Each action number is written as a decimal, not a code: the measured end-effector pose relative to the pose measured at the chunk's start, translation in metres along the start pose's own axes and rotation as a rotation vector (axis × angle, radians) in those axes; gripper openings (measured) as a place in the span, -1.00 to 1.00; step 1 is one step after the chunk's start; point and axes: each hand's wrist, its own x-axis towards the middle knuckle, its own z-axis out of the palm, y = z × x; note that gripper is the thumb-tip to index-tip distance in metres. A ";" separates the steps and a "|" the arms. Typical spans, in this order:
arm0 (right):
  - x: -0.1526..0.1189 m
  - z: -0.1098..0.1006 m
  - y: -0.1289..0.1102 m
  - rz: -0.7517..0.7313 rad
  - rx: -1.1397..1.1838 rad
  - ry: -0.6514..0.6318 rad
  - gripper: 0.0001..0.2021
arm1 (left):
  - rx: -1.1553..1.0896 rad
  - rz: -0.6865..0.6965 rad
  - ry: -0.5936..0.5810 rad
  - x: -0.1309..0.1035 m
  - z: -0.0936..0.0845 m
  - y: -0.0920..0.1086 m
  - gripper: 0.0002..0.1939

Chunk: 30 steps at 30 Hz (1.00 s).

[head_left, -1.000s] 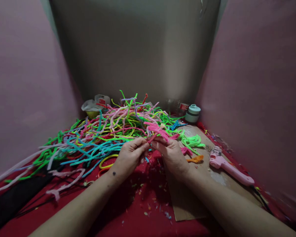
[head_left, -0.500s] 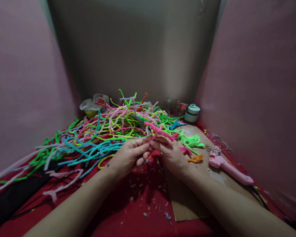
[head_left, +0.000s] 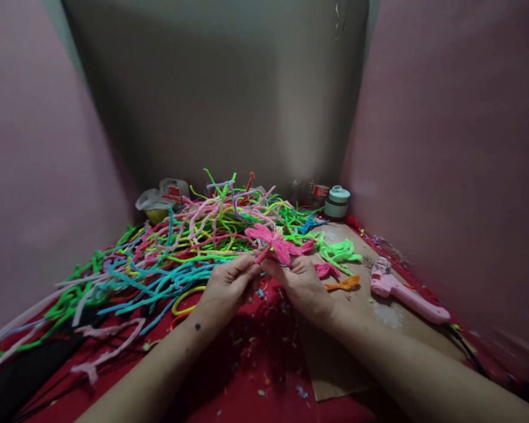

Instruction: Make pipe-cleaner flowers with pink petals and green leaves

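Observation:
A pink pipe-cleaner flower (head_left: 271, 239) with fuzzy petals stands tilted above my fingers, its stem running down to the left. My left hand (head_left: 233, 285) is closed in a pinch around the lower end of that stem. Close beside it, my right hand (head_left: 302, 288) also has its fingers closed, gripping the flower just under the petals. Part of the stem is hidden by the fingers. Behind both hands spreads a large heap of pipe cleaners (head_left: 216, 214) in pink, green, yellow and blue.
Cardboard (head_left: 335, 376) lies under my right arm on a red cloth (head_left: 242, 388) dotted with scraps. On it rest a pink glue gun (head_left: 408, 294), an orange fuzzy piece (head_left: 344, 284) and green pipe-cleaner shapes (head_left: 338, 251). A mint-coloured jar (head_left: 337, 201) stands at the back right.
The flower has turned so that its petals now face me more openly and its stem shows more. Both hands stay closed on it. The whole view has shifted slightly.

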 end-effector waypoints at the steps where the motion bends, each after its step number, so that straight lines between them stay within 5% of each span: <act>1: 0.000 0.000 0.001 -0.006 0.010 -0.012 -0.78 | -0.028 -0.010 -0.010 0.000 0.000 0.002 -0.71; 12: 0.004 -0.007 0.002 0.037 0.139 -0.050 -0.77 | -0.532 -0.274 -0.147 0.001 0.001 0.002 -0.78; 22: 0.006 -0.016 0.001 0.097 0.171 -0.171 -0.79 | -0.815 -0.431 -0.401 -0.002 -0.006 -0.001 -0.81; 26: 0.002 -0.006 -0.001 0.084 0.219 -0.074 -0.81 | -0.709 -0.388 -0.421 -0.002 -0.006 0.002 -0.78; 30: 0.003 -0.003 0.004 0.035 0.165 0.136 -0.82 | -0.178 -0.131 -0.139 0.000 0.003 0.000 -0.72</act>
